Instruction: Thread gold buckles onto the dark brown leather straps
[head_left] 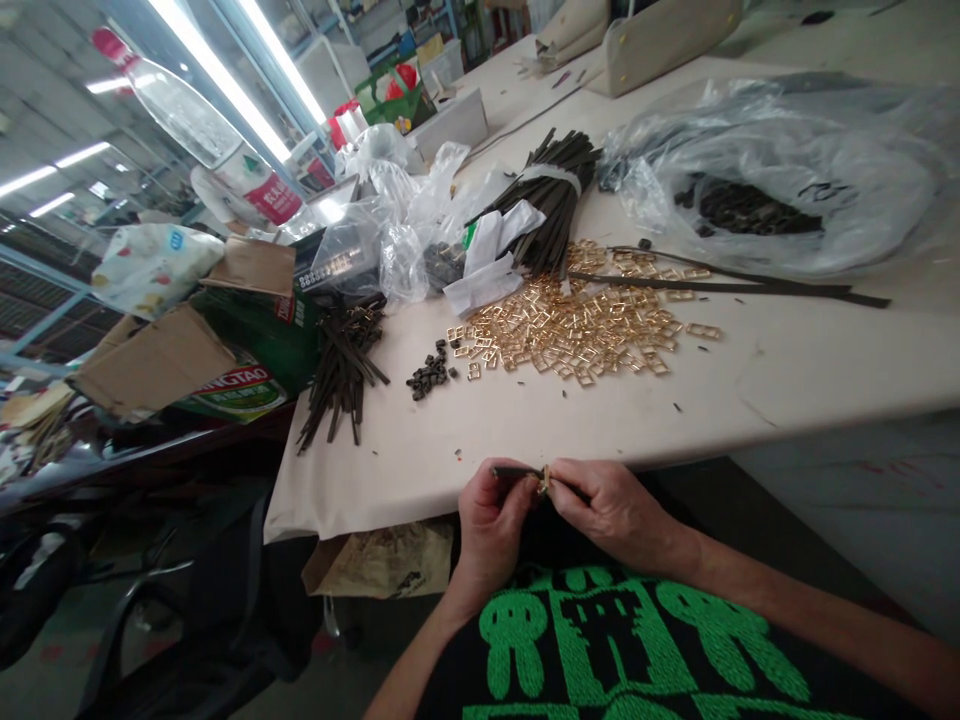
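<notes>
Both hands meet at the table's front edge, close to my body. My left hand (495, 515) is closed, pinching a dark strap (517, 471) between thumb and fingers. A small gold buckle (544, 481) sits on the strap between the two hands. Thumb and fingers of my right hand (604, 505) are pressed together on the strap just beside the buckle. How the strap runs through the buckle is too small to make out. Beyond the hands lies a wide pile of gold buckles (570, 325). Left of it is a small heap of dark loops (430, 374).
Dark straps (341, 375) lie at the table's left end, and a tied bundle (559, 200) lies behind the buckles. A clear plastic bag (840, 180) of dark pieces is at the right. A green cardboard box (255, 340) and a bottle (195, 125) stand left.
</notes>
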